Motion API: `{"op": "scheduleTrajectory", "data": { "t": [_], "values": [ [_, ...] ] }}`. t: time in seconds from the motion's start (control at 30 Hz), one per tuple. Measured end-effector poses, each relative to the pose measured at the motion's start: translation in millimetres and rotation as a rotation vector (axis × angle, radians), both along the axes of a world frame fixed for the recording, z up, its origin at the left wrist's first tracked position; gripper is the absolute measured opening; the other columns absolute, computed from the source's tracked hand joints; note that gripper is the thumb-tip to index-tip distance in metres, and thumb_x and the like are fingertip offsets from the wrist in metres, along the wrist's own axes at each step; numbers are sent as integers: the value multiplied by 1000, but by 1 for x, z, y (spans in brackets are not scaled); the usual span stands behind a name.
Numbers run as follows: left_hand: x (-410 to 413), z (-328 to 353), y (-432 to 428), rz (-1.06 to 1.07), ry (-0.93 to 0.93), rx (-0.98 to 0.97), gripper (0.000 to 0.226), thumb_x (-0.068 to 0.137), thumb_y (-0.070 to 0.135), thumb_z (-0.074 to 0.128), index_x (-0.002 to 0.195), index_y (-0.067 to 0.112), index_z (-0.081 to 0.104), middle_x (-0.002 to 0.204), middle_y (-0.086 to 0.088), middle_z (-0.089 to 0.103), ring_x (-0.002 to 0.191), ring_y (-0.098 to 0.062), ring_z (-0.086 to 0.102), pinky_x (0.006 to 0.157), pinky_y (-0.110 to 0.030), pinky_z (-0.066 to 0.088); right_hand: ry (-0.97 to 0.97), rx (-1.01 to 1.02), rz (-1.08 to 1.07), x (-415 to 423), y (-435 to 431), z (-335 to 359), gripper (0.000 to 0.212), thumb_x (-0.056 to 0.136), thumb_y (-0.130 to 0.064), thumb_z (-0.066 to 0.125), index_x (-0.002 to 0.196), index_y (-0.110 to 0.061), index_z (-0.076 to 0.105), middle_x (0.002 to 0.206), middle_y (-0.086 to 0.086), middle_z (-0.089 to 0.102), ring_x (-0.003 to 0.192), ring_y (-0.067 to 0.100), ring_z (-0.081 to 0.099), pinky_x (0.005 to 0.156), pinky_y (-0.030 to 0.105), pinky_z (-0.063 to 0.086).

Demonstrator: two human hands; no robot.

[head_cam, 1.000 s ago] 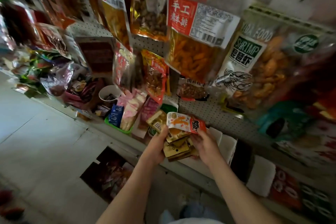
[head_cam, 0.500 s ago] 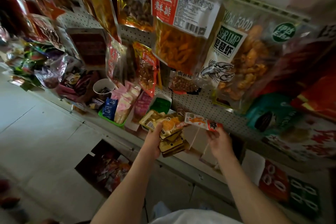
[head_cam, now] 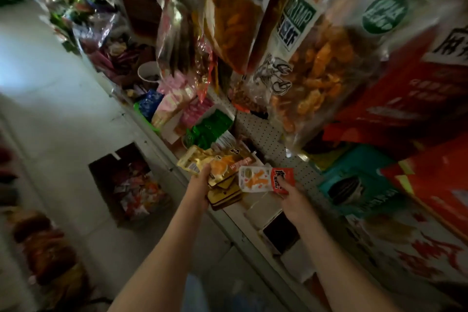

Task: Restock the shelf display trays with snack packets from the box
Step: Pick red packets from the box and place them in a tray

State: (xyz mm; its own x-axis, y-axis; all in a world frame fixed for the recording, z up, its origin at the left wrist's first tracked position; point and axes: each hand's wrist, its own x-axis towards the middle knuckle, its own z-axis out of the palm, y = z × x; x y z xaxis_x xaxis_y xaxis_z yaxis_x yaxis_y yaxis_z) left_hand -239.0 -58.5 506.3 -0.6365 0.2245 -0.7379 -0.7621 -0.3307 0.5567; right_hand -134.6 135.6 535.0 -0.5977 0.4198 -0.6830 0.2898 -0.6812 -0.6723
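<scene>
The restock looks mid-way: the box (head_cam: 131,182) on the floor beside the shelf (head_cam: 157,144) still shows a heap of packets, and the white tray (head_cam: 263,206) under the hands appears bare, as does the dark-lined tray (head_cam: 278,232) next to it, though blur makes this uncertain. Further along the shelf, the green packets (head_cam: 210,126) and the pink packets (head_cam: 177,99) already stand filled in their trays. The left hand (head_cam: 200,185) is curled round a stack of packets (head_cam: 225,191), held just above the shelf edge. The right hand (head_cam: 291,200) pinches one white-and-red packet (head_cam: 263,180) by its red end, held flat just beside the stack and over the white tray. By count: one box, one packet in the right hand, and one stack in the left of at least five or six packets, the exact number hidden by overlap. Two trays near the hands seem to need filling, so the handful and much of the box are left.
</scene>
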Motion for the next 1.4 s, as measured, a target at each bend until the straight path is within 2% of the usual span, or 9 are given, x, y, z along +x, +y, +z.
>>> {"op": "scheduleTrajectory", "data": {
  "t": [0.37,0.47,0.7,0.83,0.93,1.03,1.13,1.27,1.4],
  "values": [
    [1,-96,-38,132,57,-57,20,100,33,50,113,22,58,111,-7,70,102,-27,67,91,-47,52,-116,110,237,-42,-22,-84,16,85,3,62,99,-4,63,100,14,68,86,20,68,65,27,58],
    [-4,-137,-47,202,71,-21,23,100,31,47,118,19,58,110,-8,70,98,-26,68,82,-42,55,-133,198,190,-65,-34,-118,21,84,4,63,103,-5,62,95,10,67,85,20,66,70,29,56],
    [-11,-209,-63,392,59,31,34,102,25,43,134,14,48,120,-10,65,95,-19,67,71,-30,59,-182,682,34,-93,-48,-184,15,87,-7,66,98,-15,62,93,1,67,82,11,65,69,23,51],
    [-12,-227,-62,473,67,48,36,102,24,42,136,13,45,124,-12,62,102,-24,65,84,-37,56,-236,1021,104,-93,-47,-202,15,91,-14,63,98,-22,54,89,-8,58,85,9,57,71,19,42],
    [-14,-234,-55,489,46,68,31,102,25,44,130,14,50,123,-13,64,105,-27,64,93,-45,51,-268,1114,203,-89,-43,-213,15,92,-15,61,106,-18,59,97,-7,59,87,8,56,74,20,41],
    [-18,-236,-40,480,0,114,17,100,25,49,115,19,55,108,-8,69,92,-23,68,81,-41,58,-304,1116,288,-89,-42,-226,15,92,-16,61,107,-16,60,98,-5,60,90,11,58,79,29,49],
    [-23,-239,-27,450,-17,120,21,99,26,51,117,16,55,100,-7,71,84,-20,71,71,-37,60,-324,1129,403,-96,-40,-237,7,91,-17,61,98,-17,60,91,-6,61,88,13,60,81,33,52],
    [-27,-245,-17,425,-31,145,20,98,26,52,114,14,55,97,-7,72,79,-18,72,66,-34,60,-274,1224,665,-107,-32,-248,11,92,-12,58,99,-20,63,89,-5,65,84,12,62,65,21,45],
    [-30,-253,-12,374,-23,141,33,98,27,51,127,10,51,108,-13,70,86,-21,71,70,-36,60,-353,1386,781,-118,-13,-260,14,93,-11,53,100,-20,61,93,-2,64,87,16,58,72,30,46]
  ]
}}
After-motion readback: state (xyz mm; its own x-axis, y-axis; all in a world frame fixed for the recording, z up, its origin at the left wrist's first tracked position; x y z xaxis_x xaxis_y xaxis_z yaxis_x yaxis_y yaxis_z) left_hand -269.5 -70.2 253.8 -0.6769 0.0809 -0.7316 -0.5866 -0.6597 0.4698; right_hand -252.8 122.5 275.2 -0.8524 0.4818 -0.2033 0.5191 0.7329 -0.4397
